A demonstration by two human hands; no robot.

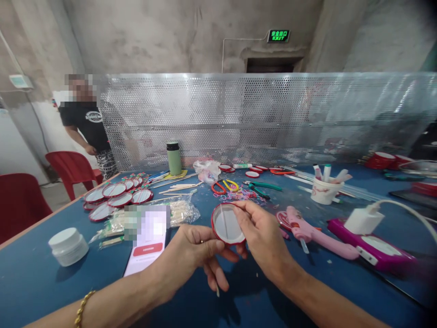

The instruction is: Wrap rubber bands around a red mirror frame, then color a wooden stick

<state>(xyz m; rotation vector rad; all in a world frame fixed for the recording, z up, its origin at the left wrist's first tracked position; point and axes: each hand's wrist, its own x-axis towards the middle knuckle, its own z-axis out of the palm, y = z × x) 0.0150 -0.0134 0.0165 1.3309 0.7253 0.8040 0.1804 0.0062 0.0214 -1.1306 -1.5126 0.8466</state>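
A small round mirror with a red rim is held above the blue table, tilted toward me. My right hand grips its right and upper rim with thumb and fingers. My left hand pinches the mirror's lower left rim, and a thin stick pokes out below its fingers. A thin line, perhaps a stick, runs across the mirror's face.
A pink glue gun lies right of my hands, a phone left of them. Finished red-rimmed mirrors, a bag of sticks, scissors, pliers, a green bottle, a white jar and a charger surround them. A person stands far left.
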